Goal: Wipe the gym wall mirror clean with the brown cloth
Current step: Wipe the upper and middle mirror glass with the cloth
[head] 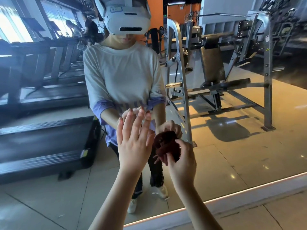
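Two bare hands reach toward the gym wall mirror [232,155], which fills nearly the whole view. The left hand [132,146], at 7 o'clock from the middle of the view, is raised flat with its back to the camera. Its fingers [141,118] are straight and slightly spread, and their tips meet the tips of the reflected fingers. Whether they actually touch the glass cannot be told. The right hand [181,161], at 5 o'clock, has its thumb and fingers curled round the brown cloth [166,146], which is bunched into a dark wad. The cloth lies just beside the left hand, at its 3 o'clock. It runs straight into its own reflection, so it appears to rest against the glass low on the mirror.

At 12 o'clock in the glass stands the reflected person [108,117], wearing a white headset [127,19], a white T-shirt [121,72] with purple sleeve ends and hem, dark trousers [156,173] and white sneakers [132,205]. Reflected treadmills [46,138] line up at 9 o'clock, the nearest with a black belt. A reflected weight bench [216,67] with a grey steel frame and a dark padded back stands at 2 o'clock on glossy tiles. Along the mirror's lower edge a lit strip [232,193] runs from 6 o'clock up toward 4 o'clock, and below it lies the tiled floor [265,216].
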Tool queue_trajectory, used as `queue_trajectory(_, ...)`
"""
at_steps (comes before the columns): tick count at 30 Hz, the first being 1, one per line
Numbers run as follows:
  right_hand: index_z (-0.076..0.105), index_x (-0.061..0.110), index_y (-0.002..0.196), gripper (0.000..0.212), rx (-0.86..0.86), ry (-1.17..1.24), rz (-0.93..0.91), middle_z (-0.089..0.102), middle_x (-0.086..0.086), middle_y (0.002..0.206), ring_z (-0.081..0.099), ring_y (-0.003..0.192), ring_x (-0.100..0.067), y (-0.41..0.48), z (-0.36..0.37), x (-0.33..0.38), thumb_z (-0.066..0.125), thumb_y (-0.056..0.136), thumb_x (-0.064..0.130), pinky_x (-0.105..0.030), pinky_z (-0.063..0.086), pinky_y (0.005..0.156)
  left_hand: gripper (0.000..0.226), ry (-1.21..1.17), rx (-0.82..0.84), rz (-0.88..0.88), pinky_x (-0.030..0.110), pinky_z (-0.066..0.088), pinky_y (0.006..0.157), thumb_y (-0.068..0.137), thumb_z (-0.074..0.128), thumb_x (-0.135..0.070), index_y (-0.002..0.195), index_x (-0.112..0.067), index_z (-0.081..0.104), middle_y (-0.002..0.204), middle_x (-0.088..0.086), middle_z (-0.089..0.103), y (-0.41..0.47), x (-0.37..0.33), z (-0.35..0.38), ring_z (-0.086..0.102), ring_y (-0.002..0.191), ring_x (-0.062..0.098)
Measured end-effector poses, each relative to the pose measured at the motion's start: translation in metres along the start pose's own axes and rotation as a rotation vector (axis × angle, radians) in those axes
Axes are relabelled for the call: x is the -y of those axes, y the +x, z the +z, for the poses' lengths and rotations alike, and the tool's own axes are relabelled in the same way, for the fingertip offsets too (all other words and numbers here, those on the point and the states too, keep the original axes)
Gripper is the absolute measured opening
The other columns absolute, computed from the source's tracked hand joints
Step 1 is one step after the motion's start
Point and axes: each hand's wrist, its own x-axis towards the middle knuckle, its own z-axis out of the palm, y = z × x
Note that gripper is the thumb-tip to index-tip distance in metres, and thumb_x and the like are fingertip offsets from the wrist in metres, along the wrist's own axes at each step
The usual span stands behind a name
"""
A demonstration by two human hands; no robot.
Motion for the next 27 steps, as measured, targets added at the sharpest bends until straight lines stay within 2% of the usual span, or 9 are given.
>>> queue_trajectory(4,0.057,0.007,0.123,0.050,-0.152,0.016,0.301,0.061,-0.012,0.123,0.060,0.114,-0.031,0.005,-0.017,-0.016,0.075,0.078,-0.002,-0.037,0.049,0.091,0.059,-0.001,0.003,-0.006,0.052,0.027,0.117,0.087,0.075,-0.018,0.141,-0.011,0.052,0.151,0.008,0.040,-0.001,-0.002,0.000,0.034,0.142,0.033)
queue_trajectory(10,0.061,0.006,0.119,0.048,-0.050,-0.015,0.075,0.065,-0.010,0.114,0.064,0.107,-0.027,0.005,-0.012,-0.008,0.079,0.074,0.000,-0.037,0.054,0.088,0.064,-0.002,0.013,0.028,0.051,0.026,0.118,0.083,0.079,-0.015,0.142,-0.013,0.052,0.148,0.007,0.044,-0.010,-0.013,0.004,0.034,0.141,0.031)
queue_trajectory(12,0.058,0.006,0.122,0.047,-0.142,-0.016,0.127,0.064,-0.012,0.118,0.062,0.109,-0.028,0.019,-0.025,-0.019,0.074,0.079,-0.002,-0.034,0.051,0.088,0.060,-0.002,0.031,0.045,0.049,0.024,0.119,0.084,0.078,-0.016,0.140,-0.011,0.057,0.149,0.006,0.043,-0.013,-0.014,0.005,0.030,0.144,0.029)
queue_trajectory(15,0.052,0.004,0.132,0.053,-0.291,0.030,0.341,0.056,-0.017,0.133,0.054,0.122,-0.034,0.039,-0.042,-0.035,0.068,0.082,-0.006,-0.030,0.039,0.092,0.057,-0.010,0.054,0.027,0.049,0.023,0.120,0.086,0.076,-0.017,0.139,-0.010,0.059,0.150,0.006,0.041,-0.014,-0.014,0.004,0.027,0.145,0.027)
queue_trajectory(17,0.051,0.005,0.133,0.056,-0.280,0.023,0.367,0.054,-0.017,0.135,0.053,0.124,-0.035,0.035,-0.037,-0.027,0.068,0.081,-0.007,-0.032,0.040,0.093,0.058,-0.013,0.051,0.018,0.048,0.022,0.120,0.085,0.076,-0.016,0.140,-0.011,0.058,0.150,0.005,0.040,-0.014,-0.015,0.005,0.026,0.145,0.026)
queue_trajectory(20,0.056,0.008,0.124,0.054,-0.139,0.002,0.172,0.061,-0.013,0.123,0.060,0.113,-0.031,0.009,-0.016,-0.010,0.076,0.075,-0.003,-0.040,0.053,0.090,0.063,0.001,0.030,0.013,0.048,0.023,0.120,0.084,0.077,-0.016,0.142,-0.016,0.051,0.150,0.003,0.041,-0.015,-0.016,0.006,0.028,0.144,0.026)
queue_trajectory(22,0.059,0.006,0.118,0.052,-0.071,-0.013,0.089,0.064,-0.013,0.116,0.063,0.107,-0.030,0.001,-0.011,-0.010,0.080,0.072,-0.002,-0.035,0.053,0.086,0.065,0.005,0.024,0.019,0.048,0.026,0.118,0.084,0.077,-0.016,0.142,-0.018,0.049,0.149,0.002,0.041,-0.015,-0.016,0.007,0.031,0.143,0.027)
queue_trajectory(25,0.058,0.005,0.121,0.048,-0.113,0.021,0.222,0.062,-0.013,0.120,0.062,0.111,-0.031,0.012,-0.021,-0.023,0.076,0.077,-0.003,-0.034,0.050,0.088,0.065,0.000,0.030,0.036,0.049,0.027,0.118,0.083,0.078,-0.015,0.142,-0.017,0.050,0.149,0.004,0.044,-0.014,-0.014,0.005,0.036,0.141,0.029)
queue_trajectory(27,0.054,0.007,0.127,0.052,-0.172,0.052,0.368,0.058,-0.014,0.128,0.057,0.119,-0.032,0.018,-0.027,-0.033,0.072,0.079,-0.005,-0.043,0.052,0.094,0.062,-0.004,0.027,0.045,0.049,0.026,0.118,0.083,0.078,-0.014,0.140,-0.014,0.055,0.147,0.007,0.050,-0.013,-0.012,0.004,0.038,0.140,0.030)
